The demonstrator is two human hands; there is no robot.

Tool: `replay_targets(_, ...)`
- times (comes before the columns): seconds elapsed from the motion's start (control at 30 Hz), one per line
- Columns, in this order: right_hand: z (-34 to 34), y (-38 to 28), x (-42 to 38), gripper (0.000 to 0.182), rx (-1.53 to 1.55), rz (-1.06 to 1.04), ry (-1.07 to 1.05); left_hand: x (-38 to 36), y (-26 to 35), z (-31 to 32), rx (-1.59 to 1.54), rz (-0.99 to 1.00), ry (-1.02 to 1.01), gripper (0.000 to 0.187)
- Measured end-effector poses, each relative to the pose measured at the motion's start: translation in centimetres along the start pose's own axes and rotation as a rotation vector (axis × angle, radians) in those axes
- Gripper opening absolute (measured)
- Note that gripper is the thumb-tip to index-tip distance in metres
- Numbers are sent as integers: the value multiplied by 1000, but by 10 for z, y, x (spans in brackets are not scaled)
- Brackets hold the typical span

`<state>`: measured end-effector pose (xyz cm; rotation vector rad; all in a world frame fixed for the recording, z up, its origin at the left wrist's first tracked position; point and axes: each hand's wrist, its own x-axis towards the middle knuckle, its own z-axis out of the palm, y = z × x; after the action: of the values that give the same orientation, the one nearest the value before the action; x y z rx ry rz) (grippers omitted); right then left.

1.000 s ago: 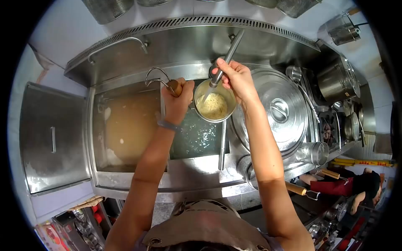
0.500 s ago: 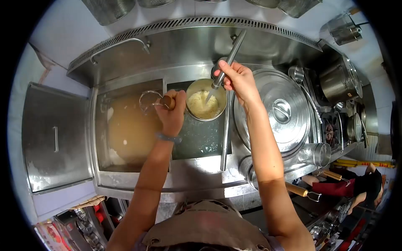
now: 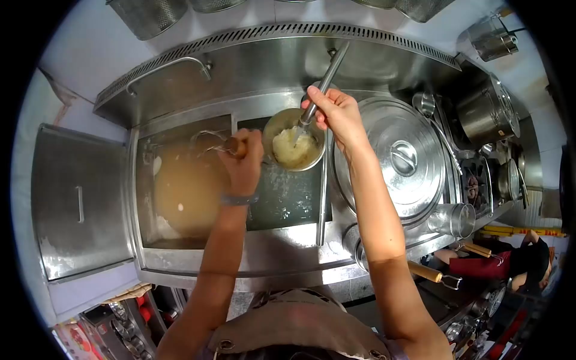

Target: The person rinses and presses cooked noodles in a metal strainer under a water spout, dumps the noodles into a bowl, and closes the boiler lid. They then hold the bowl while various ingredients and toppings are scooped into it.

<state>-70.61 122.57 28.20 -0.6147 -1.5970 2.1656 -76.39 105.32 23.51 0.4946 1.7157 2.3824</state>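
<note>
Since the earlier frame, the noodle strainer [image 3: 294, 141] had been shifted slightly over the boiling vat [image 3: 288, 192]. Its wooden handle [image 3: 237, 146] was gripped by the left hand [image 3: 245, 162], fingers fully closed. Metal chopsticks [image 3: 321, 84] were pinched by the right hand [image 3: 336, 111], their tips pressed into the noodles [image 3: 293, 150].

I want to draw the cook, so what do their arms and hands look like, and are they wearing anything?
Both arms are bare, with no sleeves and no gloves on either hand. The left hand has a thin grey band around its wrist. The right hand wears nothing at all. A brownish apron shows below.
</note>
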Motion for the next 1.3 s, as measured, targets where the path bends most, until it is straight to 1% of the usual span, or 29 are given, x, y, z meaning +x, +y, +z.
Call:
replay_targets(0.03,0,-2,-1,27,-12,-10,5,-1,-4,0,66,-23,-19,28)
replay_targets(0.1,2,-7,-4,27,-5,26,20,3,3,6,56,-17,-16,26)
replay_targets(0.17,-2,-7,-4,27,-15,45,4,1,14,11,58,-52,14,23)
replay_targets(0.2,-2,-7,-4,27,-18,55,0,4,22,2,-37,-53,-33,20)
replay_targets(0.23,-1,-8,-5,27,-13,41,11,5,17,-2,-32,-53,-28,20)
replay_targets(0.3,0,-5,-9,27,-3,36,20,2,-4,-13,-125,-116,-124,20)
replay_targets(0.33,0,-3,-9,28,-3,34,12,0,-12,-4,202,-114,72,23)
replay_targets(0.37,-2,-5,-5,28,-9,19,7,2,-14,-3,193,-106,69,23)
replay_targets(0.43,-2,-9,-7,28,-20,53,29,0,10,6,303,32,-105,28)
replay_targets(0.47,-3,-10,-7,28,-26,47,16,-1,26,14,96,-22,40,30)
replay_targets(0.5,-4,-11,-7,28,-32,40,3,-1,22,12,98,-26,44,30)
replay_targets(0.57,-3,-6,-8,28,0,29,1,-1,14,2,140,-19,-94,29)
replay_targets(0.6,-1,-6,-10,28,-18,35,6,3,19,6,287,-44,-119,30)
replay_targets(0.63,-2,-8,-5,27,-44,20,10,5,23,13,279,-26,-123,30)
replay_targets(0.7,-3,-8,-5,27,-29,48,16,-1,32,20,254,80,-96,32)
replay_targets(0.73,-2,-10,-6,27,-19,46,4,-1,28,16,255,71,-94,32)
replay_targets(0.8,-3,-8,-5,27,4,30,-8,3,12,4,93,-1,-51,33)
replay_targets(0.83,-3,-6,-7,27,6,34,-10,4,3,1,97,-3,-49,33)
replay_targets(0.9,-4,-7,-2,26,-42,31,20,14,-12,2,130,58,-121,32)
replay_targets(0.93,-3,-9,-5,27,-42,22,18,12,7,9,362,148,-98,32)
replay_targets(0.97,-3,-10,-7,27,-44,34,19,12,17,9,363,136,-95,32)
replay_targets(1.03,-3,-11,-7,28,-31,37,-23,13,29,8,46,90,-78,30)
replay_targets(1.07,-5,-7,-2,28,-32,20,-31,10,25,11,124,11,-71,30)
replay_targets(1.1,-3,-4,-5,28,-26,19,-29,8,14,5,129,12,-74,30)
replay_targets(1.17,-3,-7,-2,27,-63,38,7,13,-13,2,230,68,-214,30)
replay_targets(1.2,-3,-9,-3,27,-39,28,3,10,10,13,279,11,-113,31)
replay_targets(1.23,-3,-9,-5,27,-40,40,7,8,22,13,281,-2,-112,31)
replay_targets(1.3,-1,-10,-6,27,-26,34,14,11,35,10,2,-19,-71,35)
